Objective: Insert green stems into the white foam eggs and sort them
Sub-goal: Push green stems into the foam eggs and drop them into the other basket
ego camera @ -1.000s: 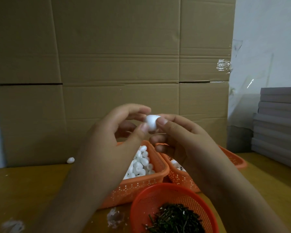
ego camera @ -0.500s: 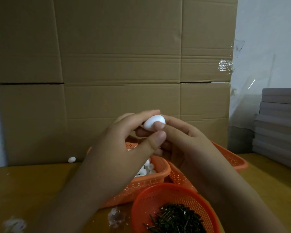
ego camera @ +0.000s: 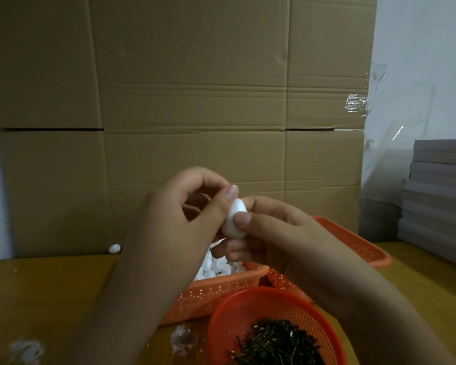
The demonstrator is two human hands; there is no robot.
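Note:
A white foam egg [ego camera: 233, 219] is held upright in mid-air above the baskets. My right hand [ego camera: 279, 233] pinches it between thumb and fingers. My left hand [ego camera: 179, 217] has its fingers curled, with the thumb and fingertips meeting at the egg's top; any stem there is hidden. Below, an orange rectangular basket [ego camera: 221, 288] holds several white foam eggs [ego camera: 216, 267]. A round orange basket [ego camera: 248, 306] at the bottom holds a pile of short green stems [ego camera: 277, 343]. A second orange rectangular basket [ego camera: 353, 241] lies to the right, its contents hidden by my right hand.
One stray foam egg [ego camera: 114, 248] lies on the wooden table [ego camera: 50, 299] by the cardboard wall [ego camera: 195, 101]. Foam scraps [ego camera: 183, 338] lie near the front. A stack of grey boards [ego camera: 440, 196] stands at the right.
The egg has been turned from lying sideways to standing upright and sits a little lower. My left thumb has moved up to the egg's top.

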